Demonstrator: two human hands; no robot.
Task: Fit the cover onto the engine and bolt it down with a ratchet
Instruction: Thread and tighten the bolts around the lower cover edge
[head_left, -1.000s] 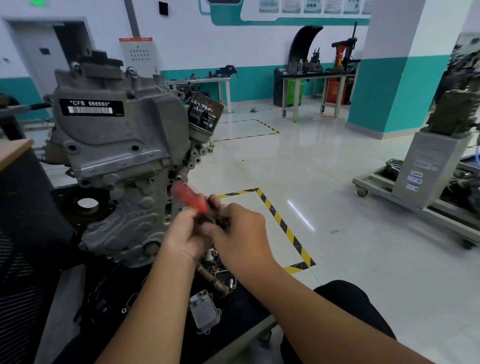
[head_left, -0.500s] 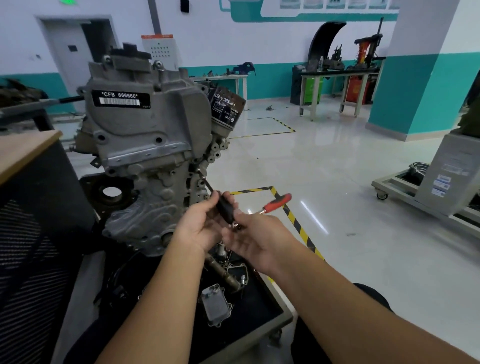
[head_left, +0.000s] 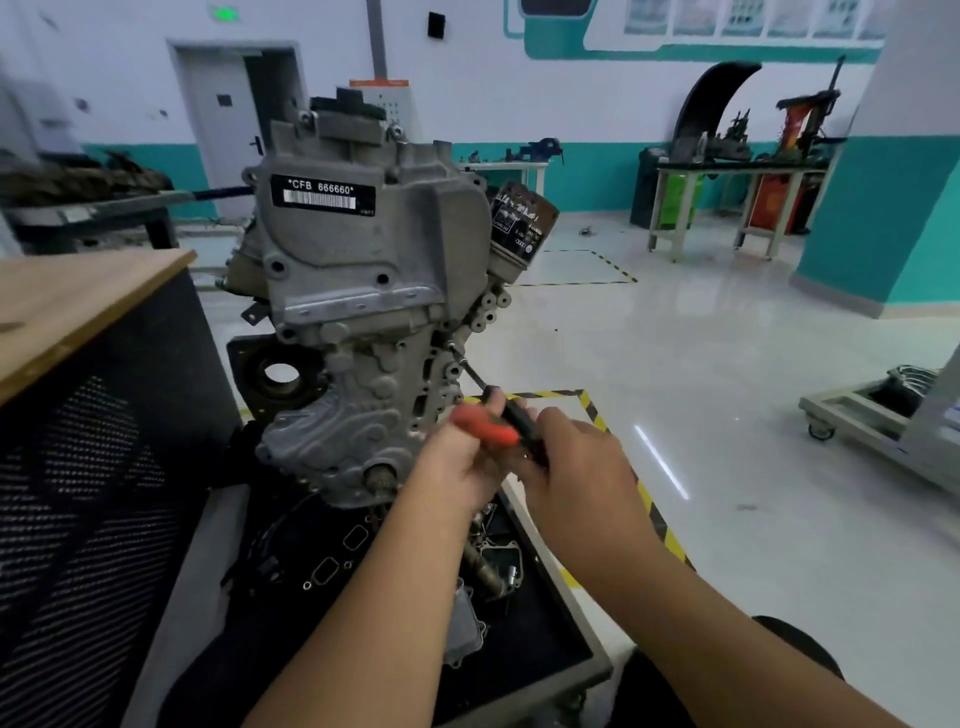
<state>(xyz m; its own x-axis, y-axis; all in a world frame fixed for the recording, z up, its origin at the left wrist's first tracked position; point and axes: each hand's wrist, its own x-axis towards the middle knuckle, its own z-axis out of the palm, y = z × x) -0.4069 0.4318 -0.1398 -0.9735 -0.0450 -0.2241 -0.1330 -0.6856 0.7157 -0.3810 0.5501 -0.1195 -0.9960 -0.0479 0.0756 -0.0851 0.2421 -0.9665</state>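
Grey cast metal fills the centre of the frame: the engine (head_left: 358, 312) stands upright on a black tray (head_left: 545, 644), its cover (head_left: 353, 244) with the white-lettered label seated high on the front. Just right of and below centre, the left hand (head_left: 462, 467) and the right hand (head_left: 576, 467) are both closed around the ratchet (head_left: 488, 428), whose red handle shows between them. Its thin dark extension (head_left: 467, 369) slants up-left to the engine's right flank. An oil filter (head_left: 519, 223) juts out at upper right of the engine.
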